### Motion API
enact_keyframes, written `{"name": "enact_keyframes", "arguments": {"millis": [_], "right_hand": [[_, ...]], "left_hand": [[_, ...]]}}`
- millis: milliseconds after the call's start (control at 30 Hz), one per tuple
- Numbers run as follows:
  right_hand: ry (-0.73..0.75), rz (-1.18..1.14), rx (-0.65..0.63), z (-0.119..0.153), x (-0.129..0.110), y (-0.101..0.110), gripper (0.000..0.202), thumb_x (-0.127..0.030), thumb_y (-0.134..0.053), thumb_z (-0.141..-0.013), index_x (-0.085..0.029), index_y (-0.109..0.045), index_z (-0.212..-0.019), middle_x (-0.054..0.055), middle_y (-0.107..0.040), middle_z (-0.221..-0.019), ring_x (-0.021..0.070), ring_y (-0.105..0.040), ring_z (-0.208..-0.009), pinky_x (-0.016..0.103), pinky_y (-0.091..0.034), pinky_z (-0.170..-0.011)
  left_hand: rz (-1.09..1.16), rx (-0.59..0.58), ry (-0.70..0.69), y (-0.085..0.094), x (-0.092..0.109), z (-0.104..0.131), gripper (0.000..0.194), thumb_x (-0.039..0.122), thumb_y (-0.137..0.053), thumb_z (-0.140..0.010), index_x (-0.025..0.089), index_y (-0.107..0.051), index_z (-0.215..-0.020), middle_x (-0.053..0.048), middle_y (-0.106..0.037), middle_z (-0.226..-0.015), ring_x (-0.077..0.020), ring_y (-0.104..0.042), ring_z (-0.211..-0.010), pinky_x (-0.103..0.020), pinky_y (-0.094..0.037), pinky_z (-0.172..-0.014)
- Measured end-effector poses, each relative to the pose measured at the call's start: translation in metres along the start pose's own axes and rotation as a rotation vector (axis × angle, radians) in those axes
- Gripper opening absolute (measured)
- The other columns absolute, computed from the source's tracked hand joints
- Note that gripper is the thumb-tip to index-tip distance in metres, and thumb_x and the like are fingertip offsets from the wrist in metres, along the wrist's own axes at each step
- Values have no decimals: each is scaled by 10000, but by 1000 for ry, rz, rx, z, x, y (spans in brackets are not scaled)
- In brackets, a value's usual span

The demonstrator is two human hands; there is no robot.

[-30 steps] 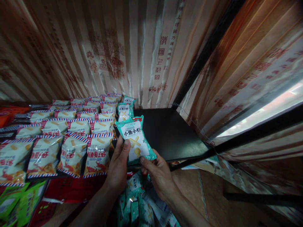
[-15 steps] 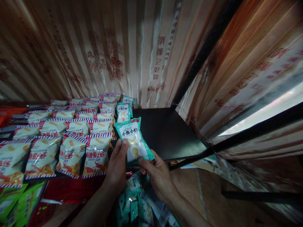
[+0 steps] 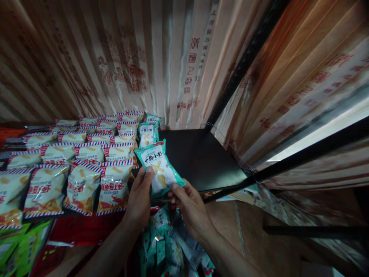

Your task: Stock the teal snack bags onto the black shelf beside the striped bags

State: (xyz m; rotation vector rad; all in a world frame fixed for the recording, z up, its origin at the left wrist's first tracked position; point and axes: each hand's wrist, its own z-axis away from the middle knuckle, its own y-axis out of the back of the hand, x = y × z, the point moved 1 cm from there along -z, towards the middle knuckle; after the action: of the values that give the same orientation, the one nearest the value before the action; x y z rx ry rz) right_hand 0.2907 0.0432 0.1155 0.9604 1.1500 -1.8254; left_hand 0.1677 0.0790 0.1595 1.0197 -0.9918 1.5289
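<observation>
Between my two hands is a teal and white snack bag (image 3: 158, 169), its printed front facing up. My left hand (image 3: 140, 194) grips its left side, thumb on the front. At its lower right corner, my right hand (image 3: 190, 204) pinches the edge between thumb and fingers. Just behind it, a matching teal bag (image 3: 147, 134) stands on the black shelf (image 3: 198, 157), with another teal bag (image 3: 154, 118) farther back. Below my hands lies a heap of teal bags (image 3: 164, 246), partly hidden by my forearms.
Rows of striped snack bags (image 3: 113, 186) fill the shelf's left side. Green packets (image 3: 24, 246) and a red package (image 3: 77, 231) lie below. A pleated curtain (image 3: 167, 69) hangs behind. Black metal bars (image 3: 311, 157) frame the right side, above a tiled floor (image 3: 225, 219).
The view has shifted slightly, so the shelf and bags appear a little farther left. Both hands keep hold of the teal bag, which stays near the same spot over the shelf's front.
</observation>
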Motion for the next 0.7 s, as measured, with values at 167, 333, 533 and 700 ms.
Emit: {"name": "enact_keyframes", "arguments": {"millis": [167, 333, 533, 700], "right_hand": [[14, 58, -29, 1, 0, 5, 332, -428, -744, -686, -175, -528, -688, -61, -549, -512, 64, -443, -471, 190, -334, -486], [4, 21, -28, 4, -4, 5, 347, -425, -767, -655, -173, -531, -688, -59, -560, -493, 65, -456, -449, 190, -335, -477], [-48, -51, 2, 9, -11, 2, 364, -408, -809, -589, -160, -575, -716, -23, -614, -584, 88, -521, -542, 205, -394, -531], [-2, -7, -17, 11, -15, 2, 383, -417, -805, -587, -182, -507, -638, -69, -516, -495, 60, -416, -459, 189, -302, -453]], "left_hand": [[48, -52, 12, -2, 5, 1, 147, 357, -615, -717, 230, -657, -778, -52, -698, -870, -264, -612, -983, -309, -516, -744], [111, -93, 62, -6, 7, 3, 141, 338, -635, -704, 201, -626, -738, -41, -680, -772, -239, -630, -908, -305, -519, -742], [122, -122, 52, -7, 4, 2, 136, 322, -671, -689, 198, -635, -731, -59, -692, -786, -252, -630, -955, -317, -523, -762], [137, -114, 73, -8, 1, 2, 127, 285, -685, -671, 197, -668, -761, -69, -707, -815, -282, -625, -1014, -344, -530, -777]]}}
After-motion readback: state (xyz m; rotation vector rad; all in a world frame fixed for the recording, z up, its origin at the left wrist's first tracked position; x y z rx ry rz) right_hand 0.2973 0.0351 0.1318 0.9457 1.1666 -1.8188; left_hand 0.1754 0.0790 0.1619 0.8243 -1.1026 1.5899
